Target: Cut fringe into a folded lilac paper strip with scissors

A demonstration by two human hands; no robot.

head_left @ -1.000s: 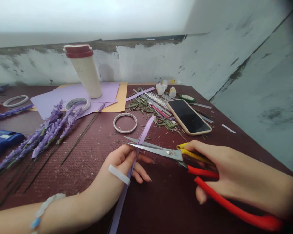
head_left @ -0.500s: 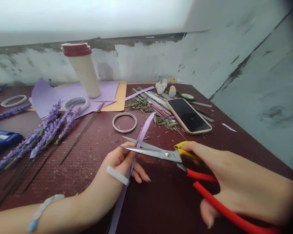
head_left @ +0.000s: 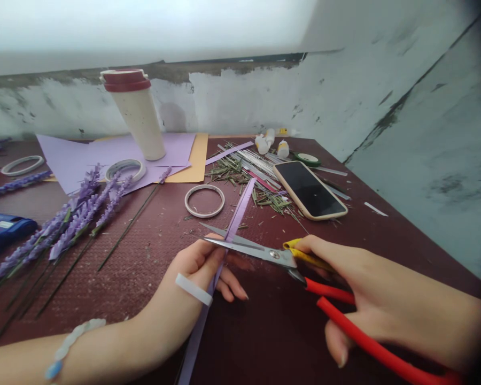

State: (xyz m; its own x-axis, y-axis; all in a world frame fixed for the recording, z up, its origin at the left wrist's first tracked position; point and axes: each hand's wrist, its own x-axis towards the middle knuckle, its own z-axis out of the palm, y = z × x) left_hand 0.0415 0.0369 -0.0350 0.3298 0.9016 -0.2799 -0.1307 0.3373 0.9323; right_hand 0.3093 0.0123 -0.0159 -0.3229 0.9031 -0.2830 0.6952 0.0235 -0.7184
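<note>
My left hand [head_left: 198, 264] pinches a long purple paper strip [head_left: 240, 208] between thumb and forefinger. The strip stands up above the pinch and runs down past the wrist to the bottom edge. Its upper part shows fine cuts along one side. My right hand [head_left: 369, 291] grips a pair of scissors [head_left: 260, 252] with red and yellow handles. The blades, slightly apart, lie across the strip just above the left fingertips. A short white strip [head_left: 193, 289] sticks to the back of my left hand near the thumb.
Purple paper lavender stems [head_left: 80, 214] and a blue tool [head_left: 4, 235] lie left. A tape roll [head_left: 204, 201] is beyond my hands. Behind are a lidded cup [head_left: 142, 123], purple paper [head_left: 72, 160], cut wire stems [head_left: 240, 166], a phone [head_left: 310, 191] and small bottles [head_left: 262, 144].
The scissors have shifted slightly left, and the blades have closed a little. The strip's upper end stands straighter. The purple paper's raised corner at the back has dropped flatter.
</note>
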